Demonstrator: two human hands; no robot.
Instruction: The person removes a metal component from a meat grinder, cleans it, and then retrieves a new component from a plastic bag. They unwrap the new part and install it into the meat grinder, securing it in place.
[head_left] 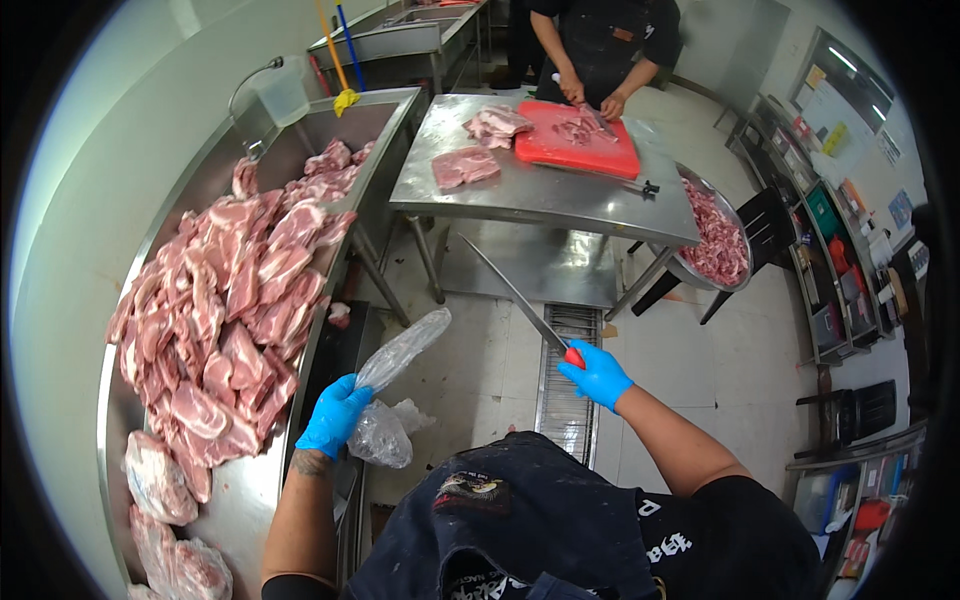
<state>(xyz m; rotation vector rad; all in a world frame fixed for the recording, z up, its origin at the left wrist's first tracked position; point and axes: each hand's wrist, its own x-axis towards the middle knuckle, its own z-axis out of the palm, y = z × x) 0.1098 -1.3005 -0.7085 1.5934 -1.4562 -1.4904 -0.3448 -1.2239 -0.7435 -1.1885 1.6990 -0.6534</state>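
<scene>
And here's the left hand [335, 413], gloved in blue, fingers closed around clear plastic film [402, 350]! One length of it sticks out ahead and to the right of that fist, a crumpled bunch hangs just beside it, and whether it's all one piece I can't tell.

Over to the right hand [596, 377], blue glove too, wrapped tight round the red handle of a long knife [522, 301], the blade angling forward and left from the grip, tip in open air, well apart from the film!

Left of the film grip, what a heap: raw meat slabs [230, 310] piled in a steel trough [247, 497], with plastic-wrapped meat [160, 478] nearer the body!

Beyond the knife grip stands a steel table [570, 203] bearing a red cutting board [560, 160], two meat pieces [466, 167] to its left, and a co-worker's hands [571, 86] busy with a blade over strips on it. Ahead and right of the knife hand, a round metal bowl [741, 277] brims with cut meat
</scene>
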